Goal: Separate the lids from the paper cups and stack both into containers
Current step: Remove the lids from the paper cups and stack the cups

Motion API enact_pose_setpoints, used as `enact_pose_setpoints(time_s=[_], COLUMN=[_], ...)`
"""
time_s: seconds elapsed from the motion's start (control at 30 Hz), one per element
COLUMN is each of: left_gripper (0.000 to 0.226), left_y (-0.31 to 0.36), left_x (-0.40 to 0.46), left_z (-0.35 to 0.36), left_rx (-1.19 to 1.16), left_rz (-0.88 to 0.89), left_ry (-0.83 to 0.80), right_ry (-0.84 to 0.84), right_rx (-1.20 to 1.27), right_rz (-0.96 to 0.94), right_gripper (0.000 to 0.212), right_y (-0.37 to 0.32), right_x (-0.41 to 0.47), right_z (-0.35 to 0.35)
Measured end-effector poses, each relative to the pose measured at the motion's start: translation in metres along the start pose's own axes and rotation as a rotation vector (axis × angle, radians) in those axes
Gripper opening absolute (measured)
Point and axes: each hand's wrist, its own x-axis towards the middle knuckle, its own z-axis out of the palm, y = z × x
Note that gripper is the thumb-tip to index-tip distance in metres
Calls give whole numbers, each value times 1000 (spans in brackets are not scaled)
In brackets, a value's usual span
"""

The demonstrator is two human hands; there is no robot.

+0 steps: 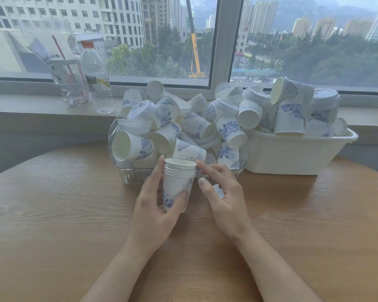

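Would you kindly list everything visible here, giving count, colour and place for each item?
Nested stack of paper cups: one stack, white with blue print, upright in the left hand.
Loose paper cups and lids: many, white and blue, heaped in both containers.
Clear plastic container: one, transparent, centre of table.
White plastic tub: one, right of the clear one.
Round wooden table: one, light brown.
Clear plastic bottle: one, orange cap, on the windowsill.
Clear drink cup with red straw: one, left of the bottle.
Left hand: grips the stack.
Right hand: open beside the stack's rim.

Windowsill (pixel 31 103) — plastic bottle (pixel 95 75) beside bagged cup (pixel 68 81) (red straw); wooden table (pixel 52 214).
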Motion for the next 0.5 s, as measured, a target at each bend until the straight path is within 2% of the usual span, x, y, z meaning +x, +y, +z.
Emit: enact_pose_setpoints(time_s=[0.1, 0.2, 0.27, 0.4, 0.5], left_gripper=[80, 75, 72, 73, 75], left_y=[1, 3, 0, -3, -6], left_x=[1, 2, 3, 3, 4], left_z=[-2, -4, -5, -5, -6], left_rx=[0, 20, 36, 65, 86], left_rz=[-10, -10, -22, -22, -28], left_ry=[35, 62, 80, 102, 100], right_ry=[-7, 69, 91, -11, -20], right_rx=[-27, -117, -241, -442, -502], right_rz=[17, -35, -97, -178, -208], right_gripper=[36, 29, 36, 58, 59], right_y=[-1, 1, 5, 14, 18], right_x=[2, 13, 27, 49, 54], right_z=[0, -1, -3, -1, 2])
